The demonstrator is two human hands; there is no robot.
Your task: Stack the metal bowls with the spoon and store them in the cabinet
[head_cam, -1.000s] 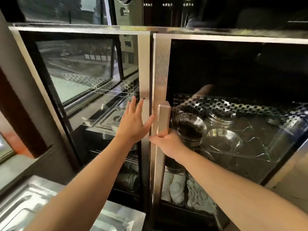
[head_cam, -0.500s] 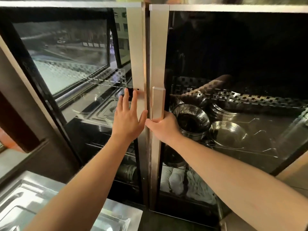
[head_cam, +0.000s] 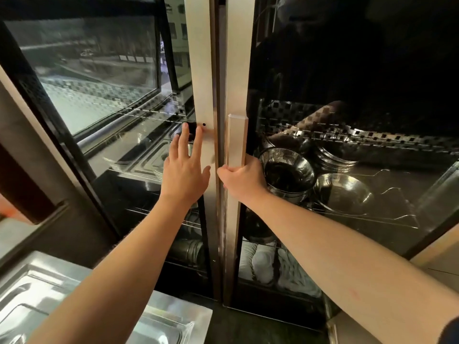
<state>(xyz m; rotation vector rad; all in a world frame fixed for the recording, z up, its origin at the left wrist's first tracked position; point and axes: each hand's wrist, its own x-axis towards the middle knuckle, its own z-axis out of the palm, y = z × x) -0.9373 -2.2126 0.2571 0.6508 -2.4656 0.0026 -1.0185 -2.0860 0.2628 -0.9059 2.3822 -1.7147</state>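
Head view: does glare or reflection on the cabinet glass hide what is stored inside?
Head view: the left door mirrors a bright outdoor scene, washing out its shelves; the right door is dark above, yet the metal bowls show through. Straight frames bow from the wide lens. The left hand is slightly blurred.

The left hand (head_cam: 185,173) lay flat with spread fingers against the left door's metal frame (head_cam: 200,70) of the glass-fronted cabinet (head_cam: 347,58), while the right hand (head_cam: 242,178) gripped the vertical handle (head_cam: 237,140), with stacked metal bowls (head_cam: 288,173) visible behind the glass.
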